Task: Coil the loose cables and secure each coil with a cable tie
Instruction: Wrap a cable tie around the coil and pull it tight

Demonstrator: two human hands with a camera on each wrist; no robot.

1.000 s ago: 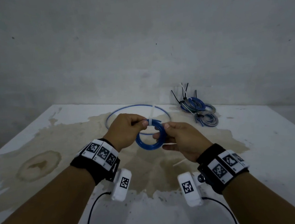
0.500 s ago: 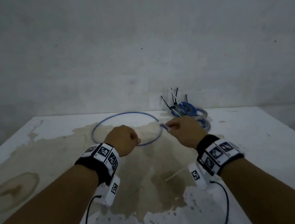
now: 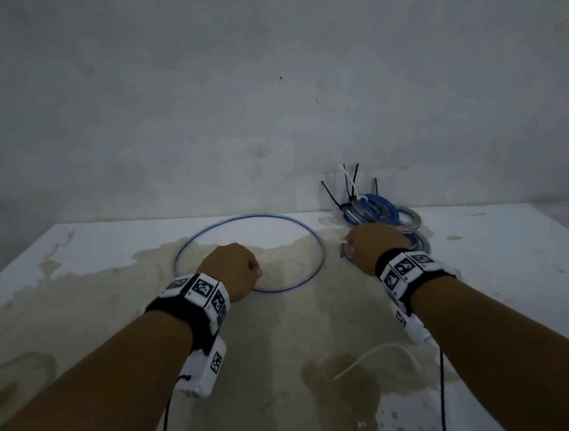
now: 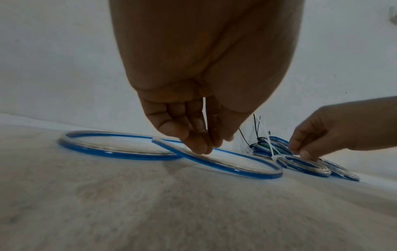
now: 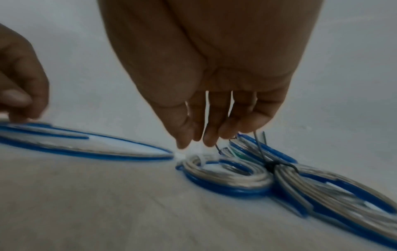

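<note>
Having lowered, right hand (image 3: 375,247) sets tied coil (image 5: 223,176) down.

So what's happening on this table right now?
A person is bundling blue cables. The right hand is setting a small coil, bound with a white cable tie, down beside the pile of tied coils by the wall. The left hand reaches down with its fingertips on the big loose cable loop lying flat on the stained table. A spare white tie lies nearer the person.

A white table (image 3: 521,263) with a brown stain (image 3: 240,350) stands against a grey wall (image 3: 266,96).
</note>
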